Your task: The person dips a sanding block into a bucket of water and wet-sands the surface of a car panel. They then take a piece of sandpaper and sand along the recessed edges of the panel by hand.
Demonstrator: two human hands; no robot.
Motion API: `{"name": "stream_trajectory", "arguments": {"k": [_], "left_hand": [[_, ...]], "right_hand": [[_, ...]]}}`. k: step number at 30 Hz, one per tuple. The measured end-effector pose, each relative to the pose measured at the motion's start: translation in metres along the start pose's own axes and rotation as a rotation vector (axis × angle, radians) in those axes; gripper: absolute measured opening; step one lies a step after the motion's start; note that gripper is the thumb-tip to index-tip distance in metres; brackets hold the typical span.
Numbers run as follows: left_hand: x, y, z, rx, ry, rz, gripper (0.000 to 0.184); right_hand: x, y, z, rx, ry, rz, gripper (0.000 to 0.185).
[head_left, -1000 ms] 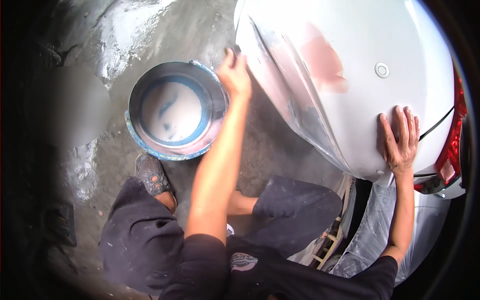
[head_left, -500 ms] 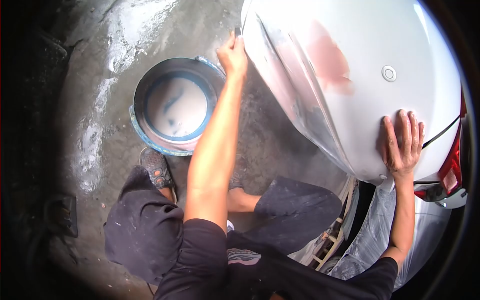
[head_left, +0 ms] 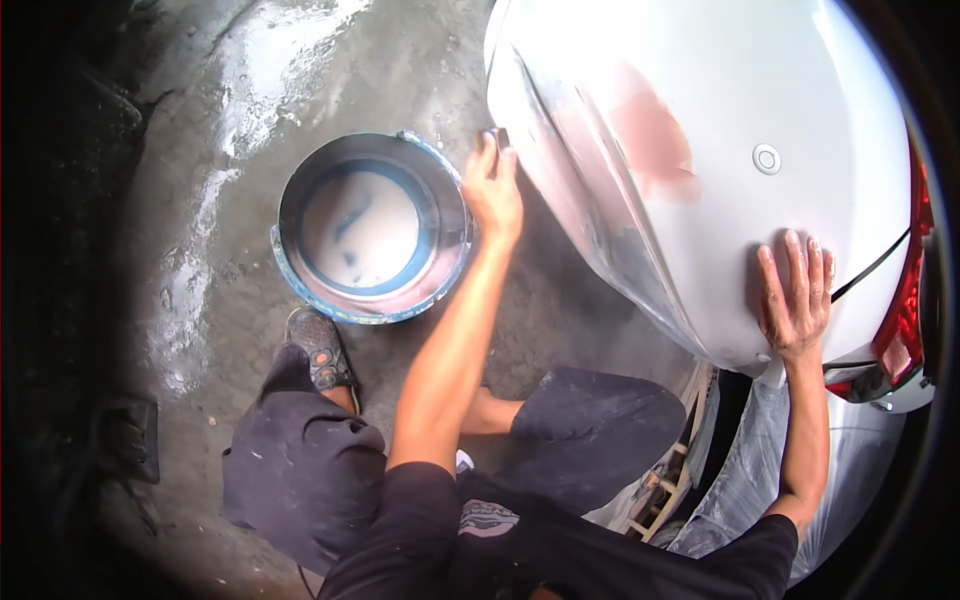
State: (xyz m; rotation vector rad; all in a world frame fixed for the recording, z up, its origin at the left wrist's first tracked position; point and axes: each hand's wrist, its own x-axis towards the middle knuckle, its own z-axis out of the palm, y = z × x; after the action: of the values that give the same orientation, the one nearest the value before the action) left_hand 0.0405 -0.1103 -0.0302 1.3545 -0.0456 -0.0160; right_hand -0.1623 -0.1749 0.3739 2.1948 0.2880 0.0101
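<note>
Wet floor [head_left: 185, 290], bumper [head_left: 725, 215], crease [head_left: 622, 175] slanting down-right

Single head-worn view, tilted steeply down over the bucket [head_left: 448, 225]

My one feed comes from a camera on the person's head, facing forward and so steeply down that I see inside the bucket from above. Beyond the bucket I get floor [head_left: 440, 65]; on its near side, the wearer's dark shirt [head_left: 600, 555] spreads along my lower edge, close to the lens. Both hands [head_left: 493, 200] are to the right of the bucket, fairly near the lens, as is the car [head_left: 715, 230], which runs out past my upper edge. A dark, rounded border cuts in well left of the bucket.
</note>
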Motion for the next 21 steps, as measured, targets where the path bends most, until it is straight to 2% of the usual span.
{"name": "stream_trajectory", "arguments": {"k": [1,4,6,9,10,12,15,18,21], "left_hand": [[0.007,0.0,0.002,-0.003,0.003,0.002,0.045],[0.049,0.0,0.006,-0.098,-0.035,-0.158,0.045],[0.095,-0.007,0.01,-0.142,-0.226,-0.167,0.042],[0.061,0.011,0.002,0.009,-0.16,-0.134,0.042],[0.035,0.008,0.001,0.033,-0.099,-0.057,0.04],[-0.011,0.022,-0.011,0.194,-0.112,0.106,0.038],[0.016,0.019,-0.002,0.279,-0.084,0.18,0.041],[0.084,0.014,0.015,0.154,-0.106,0.032,0.039],[0.055,0.035,0.011,0.28,-0.087,0.102,0.037]], "right_hand": [[0.001,0.0,0.0,0.008,-0.001,0.002,0.042],[0.006,0.001,0.001,0.012,-0.015,-0.002,0.041],[0.007,-0.001,-0.001,0.016,-0.025,0.003,0.041],[0.006,-0.001,-0.001,0.016,-0.013,0.021,0.041],[0.008,0.0,0.001,0.008,0.0,0.03,0.041],[0.007,-0.002,-0.002,0.026,-0.012,0.04,0.04],[0.007,-0.002,-0.001,0.03,-0.016,0.051,0.04],[0.008,-0.002,-0.002,0.023,-0.015,0.046,0.041],[0.007,-0.001,-0.003,0.026,-0.01,0.07,0.041]]}}
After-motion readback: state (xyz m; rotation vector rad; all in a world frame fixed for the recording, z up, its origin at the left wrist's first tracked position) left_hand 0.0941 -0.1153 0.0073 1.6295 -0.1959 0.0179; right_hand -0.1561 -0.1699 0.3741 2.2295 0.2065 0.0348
